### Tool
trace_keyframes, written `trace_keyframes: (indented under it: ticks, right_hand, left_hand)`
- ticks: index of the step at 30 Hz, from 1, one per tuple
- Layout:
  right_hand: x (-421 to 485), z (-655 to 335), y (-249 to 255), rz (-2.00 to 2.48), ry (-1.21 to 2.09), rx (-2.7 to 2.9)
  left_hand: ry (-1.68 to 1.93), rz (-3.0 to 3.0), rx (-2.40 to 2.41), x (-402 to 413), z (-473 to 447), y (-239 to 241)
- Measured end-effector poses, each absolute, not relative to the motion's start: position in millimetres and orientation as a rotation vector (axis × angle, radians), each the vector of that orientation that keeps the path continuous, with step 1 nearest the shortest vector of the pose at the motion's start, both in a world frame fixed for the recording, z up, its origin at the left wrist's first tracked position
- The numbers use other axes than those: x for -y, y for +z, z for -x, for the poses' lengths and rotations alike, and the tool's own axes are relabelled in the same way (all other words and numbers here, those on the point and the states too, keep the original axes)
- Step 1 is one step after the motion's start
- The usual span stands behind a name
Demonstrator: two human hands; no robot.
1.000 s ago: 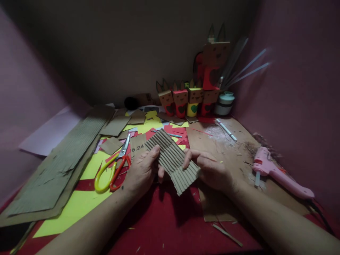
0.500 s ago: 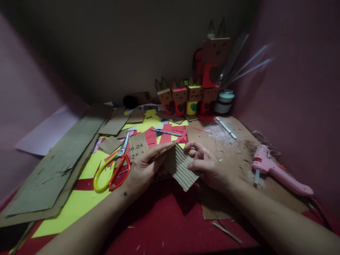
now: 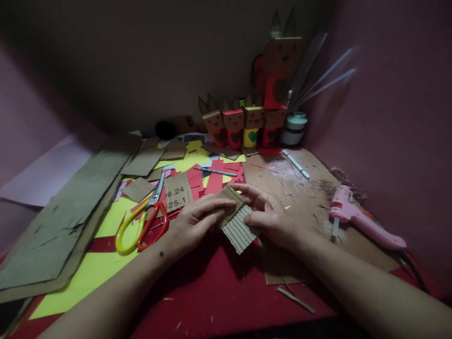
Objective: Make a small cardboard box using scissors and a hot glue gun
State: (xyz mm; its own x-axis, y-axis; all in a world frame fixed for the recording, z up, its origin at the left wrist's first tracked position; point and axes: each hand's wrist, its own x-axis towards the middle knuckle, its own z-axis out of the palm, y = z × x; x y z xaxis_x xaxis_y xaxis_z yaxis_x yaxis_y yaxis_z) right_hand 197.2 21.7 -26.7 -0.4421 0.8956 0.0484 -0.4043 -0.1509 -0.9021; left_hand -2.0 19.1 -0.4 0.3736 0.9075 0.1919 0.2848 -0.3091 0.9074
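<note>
A strip of ribbed corrugated cardboard (image 3: 237, 229) lies folded over itself at the middle of the red work surface. My left hand (image 3: 197, 221) presses flat on the folded-over smooth flap, fingers stretched along it. My right hand (image 3: 270, 217) grips the strip's right edge, fingers curled over it. Both hands are in contact with the cardboard. The ribbed lower end sticks out below my fingers.
Yellow-and-red scissors (image 3: 141, 225) lie left of my hands. A pink glue gun (image 3: 356, 221) rests at the right. Paper-roll figures (image 3: 243, 125) stand at the back by a small jar (image 3: 294, 128). Large cardboard sheets (image 3: 67, 212) lie left, with coloured paper scraps (image 3: 208, 176) between.
The cardboard strip was held up flat, then was bent double and brought down. My left hand now presses the flap flat. The view tilted slightly downward.
</note>
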Motion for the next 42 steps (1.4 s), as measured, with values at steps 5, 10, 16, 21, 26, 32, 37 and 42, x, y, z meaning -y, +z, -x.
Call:
trace_keyframes:
  ticks: [5,10,16,21,26,32,37,42]
  right_hand:
    - [-23,-196,-27,0.637,1.744,1.146]
    - [-22,-196,-26,0.651,1.729,1.13]
    - [-24,-198,-25,0.735,1.754,1.051]
    - [-27,-198,-28,0.778,1.696,1.049]
    - [-27,-198,-27,0.809,1.666,1.11]
    - [-26,-199,-25,0.899,1.653,1.102]
    - [-25,-198,-22,0.91,1.63,1.051]
    - [-26,-198,-23,0.942,1.584,1.046]
  left_hand:
    - [0.875,-1.539,-0.993,-19,3,-6]
    - [0.834,-1.501,-0.886,-23,4,-12]
    - [0.799,-1.491,-0.852,-23,5,-15]
    - [0.744,-1.542,-0.839,-20,4,-11]
    - [0.697,-1.569,-0.826,-18,3,-6]
    - [0.695,-1.543,-0.849,-15,1,-6]
    - [0.679,-1.556,-0.91,-13,1,-5]
    - [0.712,-1.52,-0.926,-14,0,-5]
